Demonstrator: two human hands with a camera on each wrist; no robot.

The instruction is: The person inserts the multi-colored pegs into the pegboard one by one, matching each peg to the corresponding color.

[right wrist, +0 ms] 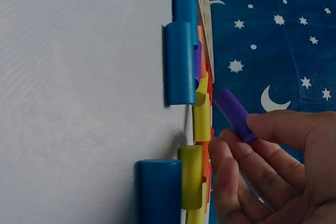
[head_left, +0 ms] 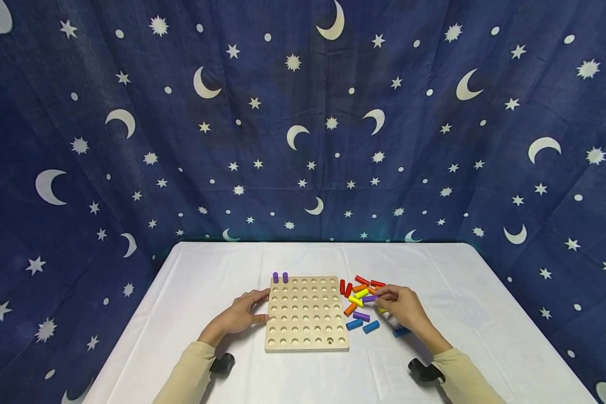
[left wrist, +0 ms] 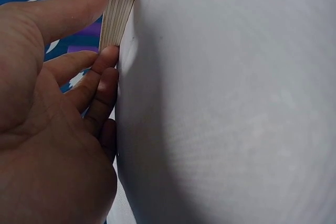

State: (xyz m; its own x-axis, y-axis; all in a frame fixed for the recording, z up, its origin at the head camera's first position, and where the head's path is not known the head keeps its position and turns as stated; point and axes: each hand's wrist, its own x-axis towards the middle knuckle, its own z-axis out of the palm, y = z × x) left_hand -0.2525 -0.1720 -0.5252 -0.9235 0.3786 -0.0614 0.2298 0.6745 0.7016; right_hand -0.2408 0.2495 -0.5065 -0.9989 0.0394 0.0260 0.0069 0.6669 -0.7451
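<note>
A square wooden pegboard (head_left: 307, 348) with rows of round holes lies flat on the table. Two purple pegs (head_left: 285, 278) stand upright in its far left corner. My left hand (head_left: 238, 314) rests at the board's left side, thumb and fingertips against the edge, fingers loosely extended. In the right wrist view, my right hand (right wrist: 283, 166) pinches a purple peg (right wrist: 233, 113) between thumb and fingers, tilted and raised above the loose pegs. That hand (head_left: 403, 306) is over the right part of the pile in the head view.
Right of the board lie loose pegs: several red (head_left: 342, 287), orange (head_left: 350, 308), yellow (head_left: 361, 293) and blue (head_left: 371, 326) ones, plus a purple one (head_left: 361, 317). A white cloth (head_left: 222, 264) covers the table. Behind it hangs a dark blue curtain (head_left: 283, 168) with moons and stars.
</note>
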